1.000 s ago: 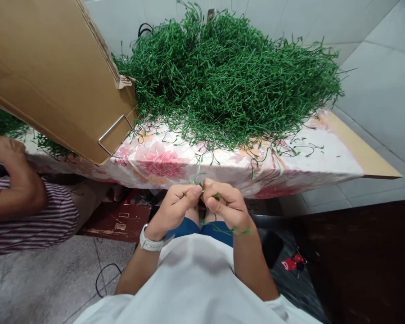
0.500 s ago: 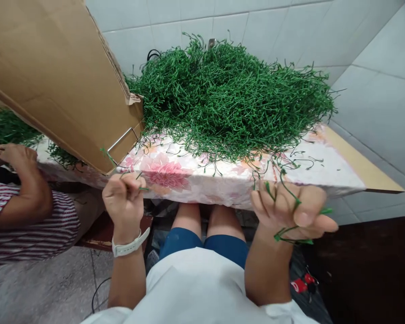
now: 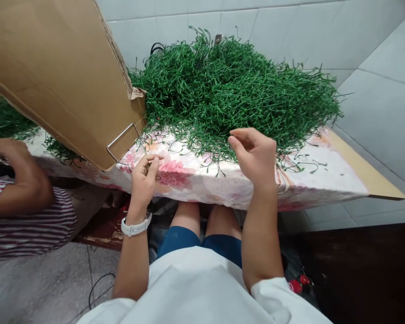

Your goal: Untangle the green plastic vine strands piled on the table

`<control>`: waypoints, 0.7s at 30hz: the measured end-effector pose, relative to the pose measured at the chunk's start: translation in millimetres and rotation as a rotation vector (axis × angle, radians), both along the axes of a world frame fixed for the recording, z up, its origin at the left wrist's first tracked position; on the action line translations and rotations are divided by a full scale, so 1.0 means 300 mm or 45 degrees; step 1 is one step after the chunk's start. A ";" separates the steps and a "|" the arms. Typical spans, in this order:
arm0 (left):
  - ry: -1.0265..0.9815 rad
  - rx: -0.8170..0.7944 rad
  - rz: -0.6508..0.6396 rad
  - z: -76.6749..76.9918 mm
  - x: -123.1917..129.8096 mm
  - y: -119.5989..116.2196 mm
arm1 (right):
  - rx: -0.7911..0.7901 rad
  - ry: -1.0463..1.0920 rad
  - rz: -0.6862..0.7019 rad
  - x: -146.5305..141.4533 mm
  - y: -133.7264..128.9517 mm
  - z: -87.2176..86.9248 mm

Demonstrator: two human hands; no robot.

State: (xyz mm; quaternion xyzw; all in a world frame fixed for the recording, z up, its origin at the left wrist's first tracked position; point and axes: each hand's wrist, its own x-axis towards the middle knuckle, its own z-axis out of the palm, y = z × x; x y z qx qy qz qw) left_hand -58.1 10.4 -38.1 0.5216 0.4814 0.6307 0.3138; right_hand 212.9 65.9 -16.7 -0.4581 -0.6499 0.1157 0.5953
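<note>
The upright cardboard (image 3: 64,81) is cut off by the frame and hides part of the flowered surface (image 3: 219,186), while a co-worker's arm (image 3: 29,184) is cropped at the left edge. The left hand (image 3: 143,180), over the surface's near edge, has its fingers curled with thumb and forefinger close together, though whether they grip anything cannot be made out. The right hand (image 3: 259,157) is at the front of the green stems (image 3: 236,90) heaped against the wall, thumb and forefinger nearly meeting, any held stem indistinguishable.
</note>
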 end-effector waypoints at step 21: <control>-0.587 -0.479 -0.812 -0.045 0.225 -0.128 | -0.465 1.335 0.747 -0.203 -0.258 -0.130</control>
